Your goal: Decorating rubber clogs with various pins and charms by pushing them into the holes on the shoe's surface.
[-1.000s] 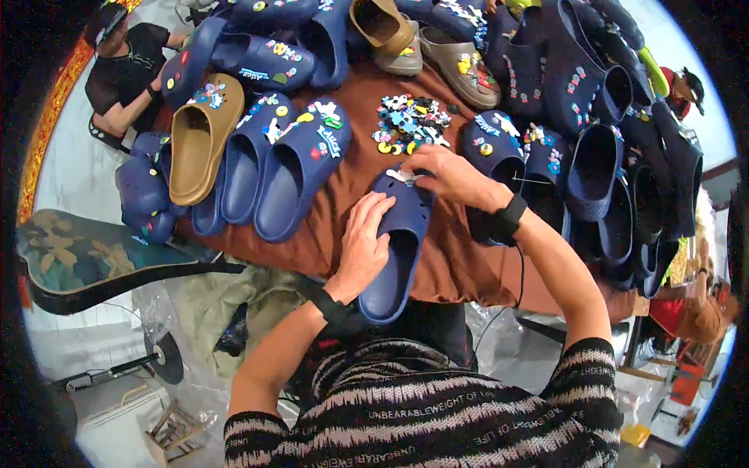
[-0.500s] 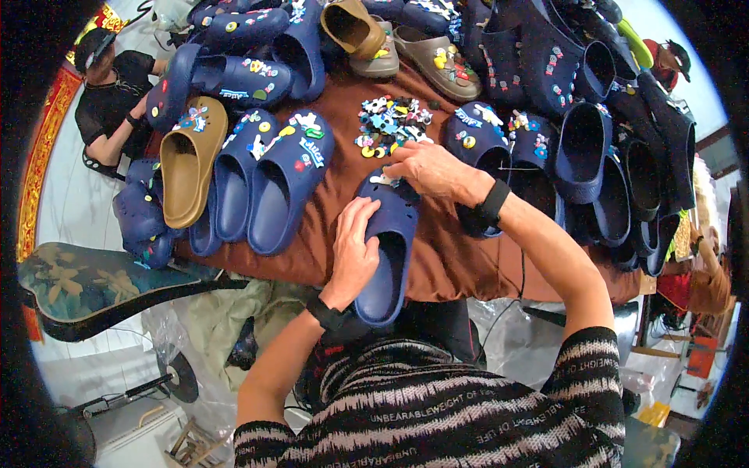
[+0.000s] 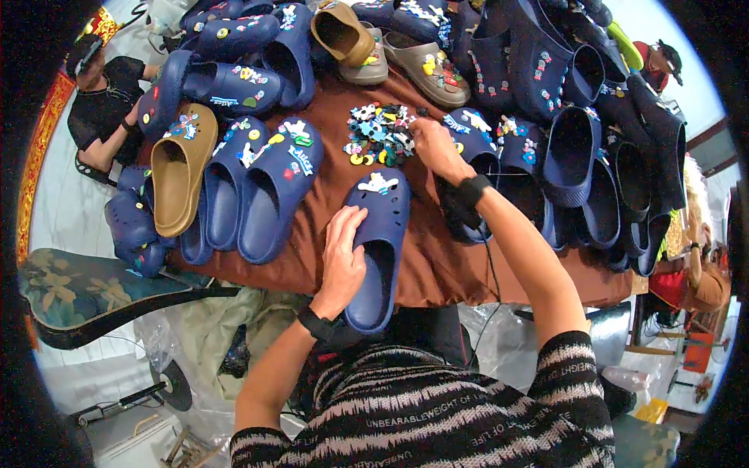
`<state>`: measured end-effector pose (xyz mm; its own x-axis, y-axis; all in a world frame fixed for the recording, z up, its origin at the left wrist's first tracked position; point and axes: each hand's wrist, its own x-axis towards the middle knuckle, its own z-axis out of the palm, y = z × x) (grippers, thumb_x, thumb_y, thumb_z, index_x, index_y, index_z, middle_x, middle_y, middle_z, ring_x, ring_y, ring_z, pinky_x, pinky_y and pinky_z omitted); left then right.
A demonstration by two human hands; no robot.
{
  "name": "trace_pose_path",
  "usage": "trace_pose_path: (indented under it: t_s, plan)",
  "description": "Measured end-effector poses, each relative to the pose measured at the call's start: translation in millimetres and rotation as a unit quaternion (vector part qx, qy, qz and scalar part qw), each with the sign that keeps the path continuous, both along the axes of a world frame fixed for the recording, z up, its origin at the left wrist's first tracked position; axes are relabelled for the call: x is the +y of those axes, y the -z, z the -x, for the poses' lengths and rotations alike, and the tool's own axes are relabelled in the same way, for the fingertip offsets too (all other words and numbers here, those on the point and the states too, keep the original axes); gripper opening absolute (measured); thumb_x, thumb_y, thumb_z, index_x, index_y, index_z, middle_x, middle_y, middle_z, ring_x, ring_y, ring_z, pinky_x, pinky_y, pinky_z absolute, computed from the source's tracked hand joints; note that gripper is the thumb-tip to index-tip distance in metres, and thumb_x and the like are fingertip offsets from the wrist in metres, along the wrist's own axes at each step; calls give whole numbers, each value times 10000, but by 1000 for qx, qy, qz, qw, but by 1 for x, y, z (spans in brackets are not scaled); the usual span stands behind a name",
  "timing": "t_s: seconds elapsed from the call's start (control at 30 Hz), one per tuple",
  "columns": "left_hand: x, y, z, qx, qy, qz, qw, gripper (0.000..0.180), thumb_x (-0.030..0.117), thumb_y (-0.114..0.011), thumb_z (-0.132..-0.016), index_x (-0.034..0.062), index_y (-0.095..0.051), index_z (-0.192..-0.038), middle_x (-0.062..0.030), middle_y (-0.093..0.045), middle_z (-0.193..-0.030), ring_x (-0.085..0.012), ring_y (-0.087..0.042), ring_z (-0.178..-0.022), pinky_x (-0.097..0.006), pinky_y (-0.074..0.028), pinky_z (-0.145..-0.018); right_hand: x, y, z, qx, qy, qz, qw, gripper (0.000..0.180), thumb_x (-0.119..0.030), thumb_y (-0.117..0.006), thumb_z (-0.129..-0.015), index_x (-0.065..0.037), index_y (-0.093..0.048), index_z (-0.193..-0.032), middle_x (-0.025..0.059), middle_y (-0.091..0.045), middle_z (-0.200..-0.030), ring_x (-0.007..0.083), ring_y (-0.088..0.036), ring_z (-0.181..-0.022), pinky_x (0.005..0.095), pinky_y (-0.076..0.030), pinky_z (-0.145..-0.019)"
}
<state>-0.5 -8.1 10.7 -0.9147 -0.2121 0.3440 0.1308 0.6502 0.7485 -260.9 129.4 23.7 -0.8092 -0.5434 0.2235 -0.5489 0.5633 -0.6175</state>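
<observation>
While the left hand [image 3: 343, 253], loosely curled, holds the navy clog [image 3: 380, 209] by its side, the right hand [image 3: 438, 150] bunches its fingers at the charm pile [image 3: 380, 134]; whether pinching anything, I can't tell

A curved, black-edged, dark green floral-upholstered seat [image 3: 94, 292] stands left of a table [image 3: 468, 282] draped in wrinkled brown cloth [image 3: 324, 183]. Pale flooring [image 3: 62, 222] meets a red-and-gold patterned strip [image 3: 44, 156] at the far left.

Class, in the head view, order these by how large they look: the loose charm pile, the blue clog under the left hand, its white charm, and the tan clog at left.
1. Blue clog, visibly longer than the tan one
2. Tan clog
3. Charm pile
4. White charm
</observation>
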Motion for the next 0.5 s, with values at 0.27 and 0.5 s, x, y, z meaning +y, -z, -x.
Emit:
trace_pose_path:
  t_s: [0.27,0.5]
  plan:
    - [-13,-3,-12,2,-23,23,999,644,-164,-548,-724,33,-550,-1336,-180,-505,-1382,-386,-447,-1336,-459,-350,-1149,-27,27,32,-25,115,-136,984,265,-145,-616,-857,-34,-718,-1076,272,-700,-1035,436,-664,-1032,523,-516,-914]
    - [-14,-5,-11,-6,-22,31,999,625,-147,-581,-736,36,-553,-1332,-174,-506,-1372,-379,-446,-1336,-461,-350,-1148,-20,26,30,73,107,-60,990,225,-121,-674,-805,31,-696,-971,245,-711,-1012,436,-682,-954,515,-530,-884]
